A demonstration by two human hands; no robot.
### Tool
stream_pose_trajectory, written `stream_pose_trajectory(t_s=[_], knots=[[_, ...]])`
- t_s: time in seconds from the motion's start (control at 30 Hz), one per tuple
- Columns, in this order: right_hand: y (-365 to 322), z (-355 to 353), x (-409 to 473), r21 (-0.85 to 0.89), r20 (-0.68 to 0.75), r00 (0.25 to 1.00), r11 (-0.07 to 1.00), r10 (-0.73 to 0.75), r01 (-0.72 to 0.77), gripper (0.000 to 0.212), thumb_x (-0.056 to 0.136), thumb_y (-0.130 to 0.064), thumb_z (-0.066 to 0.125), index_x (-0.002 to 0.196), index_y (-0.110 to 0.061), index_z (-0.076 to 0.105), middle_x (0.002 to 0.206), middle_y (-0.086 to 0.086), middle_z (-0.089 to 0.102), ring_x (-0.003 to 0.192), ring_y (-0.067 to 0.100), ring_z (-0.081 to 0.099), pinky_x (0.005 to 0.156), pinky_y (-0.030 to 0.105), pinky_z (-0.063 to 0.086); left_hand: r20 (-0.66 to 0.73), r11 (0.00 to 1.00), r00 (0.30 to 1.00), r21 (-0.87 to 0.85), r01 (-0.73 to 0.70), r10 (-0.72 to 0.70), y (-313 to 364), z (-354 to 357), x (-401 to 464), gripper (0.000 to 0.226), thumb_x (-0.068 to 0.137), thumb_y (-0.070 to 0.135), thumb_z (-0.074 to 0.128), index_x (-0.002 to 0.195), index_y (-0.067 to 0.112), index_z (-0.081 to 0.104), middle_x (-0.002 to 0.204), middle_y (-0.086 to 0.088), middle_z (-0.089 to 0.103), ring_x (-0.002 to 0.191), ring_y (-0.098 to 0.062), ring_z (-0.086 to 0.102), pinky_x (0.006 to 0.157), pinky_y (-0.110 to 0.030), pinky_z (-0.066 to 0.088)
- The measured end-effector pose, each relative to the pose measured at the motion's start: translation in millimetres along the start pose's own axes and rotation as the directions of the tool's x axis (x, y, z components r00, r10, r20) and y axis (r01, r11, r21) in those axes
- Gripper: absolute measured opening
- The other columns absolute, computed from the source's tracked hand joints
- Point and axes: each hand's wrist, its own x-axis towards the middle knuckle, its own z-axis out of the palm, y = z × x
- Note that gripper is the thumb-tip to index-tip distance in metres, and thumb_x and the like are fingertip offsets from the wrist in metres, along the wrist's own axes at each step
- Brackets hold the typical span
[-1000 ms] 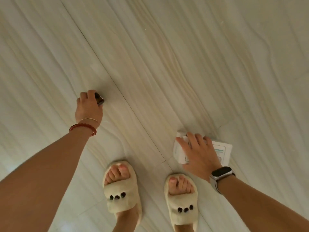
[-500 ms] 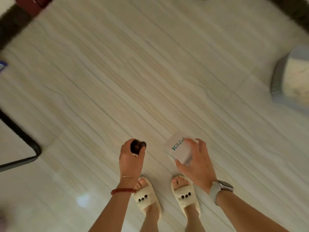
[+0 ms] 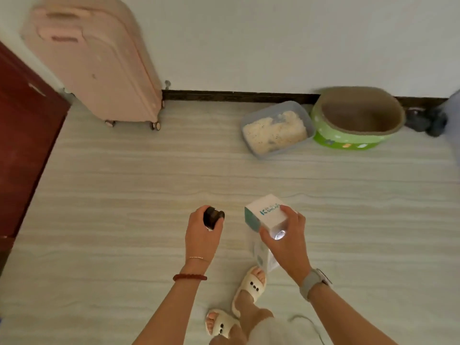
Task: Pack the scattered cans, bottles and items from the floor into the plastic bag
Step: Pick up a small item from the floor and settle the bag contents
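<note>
Gripping a dark jar (image 3: 213, 217) left – white box (image 3: 266, 213) under right fingers (image 3: 290, 215)

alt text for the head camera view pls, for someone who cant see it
Seen from above, a standing person holds a small dark jar in the left hand and a white box in the right hand, over a pale floor. By the far wall stand a pink suitcase, a grey tray and a green round bed.

Pink suitcase (image 3: 99, 68) upright against the white wall (image 3: 273, 41), beside a dark red door (image 3: 22, 145). Grey tray (image 3: 276, 129) of pale granules touching a green round pet bed (image 3: 356, 120). Cream slippers (image 3: 251, 287) on the pale striped floor (image 3: 124, 195).
</note>
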Motion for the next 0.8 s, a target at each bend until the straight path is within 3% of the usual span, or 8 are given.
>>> stream_pose_trajectory(t_s=[0.07, 0.17, 0.3, 0.43, 0.53, 0.67, 0.8], knots=[[12, -48, -3, 0.073, -0.109, 0.99, 0.994, 0.088, -0.08, 0.068, 0.071, -0.02, 0.076, 0.127, -0.016, 0.037, 0.115, -0.002, 0.03, 0.103, 0.02, 0.045, 0.071, 0.011, 0.039, 0.107, 0.993, 0.988, 0.032, -0.116, 0.112, 46, 33, -5, 0.034, 0.081, 0.018, 0.066, 0.113, 0.013, 0.054, 0.108, -0.004, 0.053, 0.089, -0.012, 0.048, 0.079, -0.023, 0.04], [40, -116, -15, 0.144, -0.242, 0.947, 0.974, 0.209, -0.178, 0.067, 0.072, -0.024, 0.074, 0.128, -0.018, 0.036, 0.116, -0.002, 0.03, 0.105, 0.023, 0.046, 0.08, 0.024, 0.046, 0.269, 0.962, 0.933, 0.063, -0.265, 0.239, 110, 94, -16, 0.036, 0.082, 0.018, 0.066, 0.114, 0.012, 0.053, 0.109, -0.006, 0.053, 0.089, -0.013, 0.047, 0.08, -0.024, 0.04], [90, -197, -42, 0.283, -0.457, 0.787, 0.906, 0.415, -0.314, 0.068, 0.073, -0.028, 0.073, 0.128, -0.019, 0.035, 0.117, -0.001, 0.03, 0.107, 0.024, 0.046, 0.091, 0.038, 0.048, 0.513, 0.88, 0.763, 0.03, -0.474, 0.393, 182, 188, -54, 0.033, 0.081, 0.016, 0.066, 0.111, 0.011, 0.054, 0.104, -0.003, 0.052, 0.09, -0.014, 0.046, 0.079, -0.026, 0.041], [137, -258, -91, 0.458, -0.648, 0.481, 0.806, 0.591, -0.374, 0.067, 0.071, -0.03, 0.074, 0.127, -0.019, 0.038, 0.114, -0.002, 0.031, 0.103, 0.024, 0.048, 0.093, 0.042, 0.046, 0.751, 0.777, 0.486, -0.057, -0.626, 0.447, 229, 280, -117, 0.032, 0.079, 0.017, 0.068, 0.109, 0.011, 0.055, 0.099, 0.0, 0.053, 0.088, -0.016, 0.05, 0.077, -0.025, 0.042], [167, -288, -128, 0.581, -0.685, 0.238, 0.714, 0.688, -0.391, 0.068, 0.072, -0.031, 0.074, 0.127, -0.02, 0.037, 0.113, -0.002, 0.03, 0.104, 0.023, 0.046, 0.095, 0.04, 0.045, 0.877, 0.71, 0.256, -0.127, -0.692, 0.406, 250, 342, -167, 0.032, 0.08, 0.019, 0.067, 0.109, 0.011, 0.055, 0.099, -0.001, 0.056, 0.087, -0.015, 0.052, 0.077, -0.024, 0.041], [207, -319, -164, 0.737, -0.636, -0.067, 0.58, 0.768, -0.347, 0.068, 0.073, -0.031, 0.073, 0.128, -0.02, 0.036, 0.114, -0.001, 0.028, 0.107, 0.021, 0.041, 0.097, 0.04, 0.045, 0.946, 0.628, -0.035, -0.241, -0.74, 0.322, 275, 424, -234, 0.031, 0.08, 0.021, 0.066, 0.108, 0.013, 0.055, 0.098, 0.0, 0.057, 0.089, -0.017, 0.055, 0.077, -0.024, 0.041], [232, -343, -182, 0.856, -0.517, -0.363, 0.463, 0.776, -0.23, 0.066, 0.074, -0.025, 0.073, 0.128, -0.016, 0.036, 0.115, 0.001, 0.029, 0.11, 0.02, 0.039, 0.099, 0.04, 0.043, 0.927, 0.534, -0.328, -0.372, -0.759, 0.18, 295, 489, -295, 0.028, 0.081, 0.021, 0.065, 0.106, 0.012, 0.055, 0.098, -0.001, 0.056, 0.089, -0.016, 0.054, 0.074, -0.024, 0.042]])
